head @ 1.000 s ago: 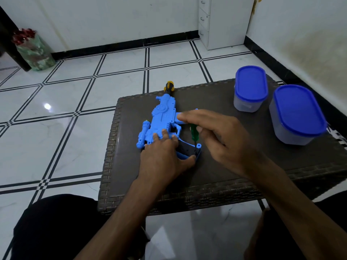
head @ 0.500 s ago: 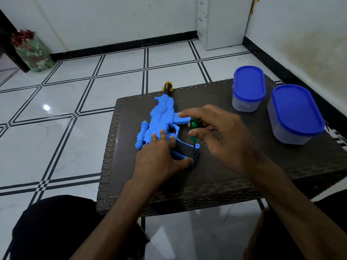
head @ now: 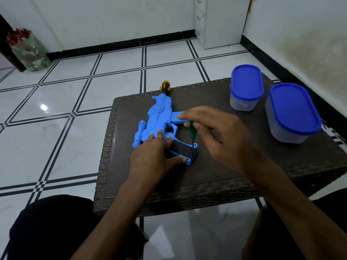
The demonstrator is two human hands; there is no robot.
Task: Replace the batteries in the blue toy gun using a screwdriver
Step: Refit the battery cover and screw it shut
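Right hand [head: 221,136] fingers [head: 196,125] pinched the green-handled screwdriver [head: 191,131] upright, tip apparently at the black grip panel; contact unclear. Left hand [head: 152,154] fingers lay straight and together, pressing the blue plastic toy gun [head: 159,117] flat on the dark woven-wicker desk [head: 216,173]. Two blue-lidded translucent containers [head: 246,87] stood well apart at right.

Wicker table on a tiled floor

The dark woven table [head: 216,177] carries a blue toy gun [head: 159,117] lying flat near its left side, muzzle at the far edge. Two clear tubs with blue lids [head: 246,87] [head: 293,111] stand side by side at the right.
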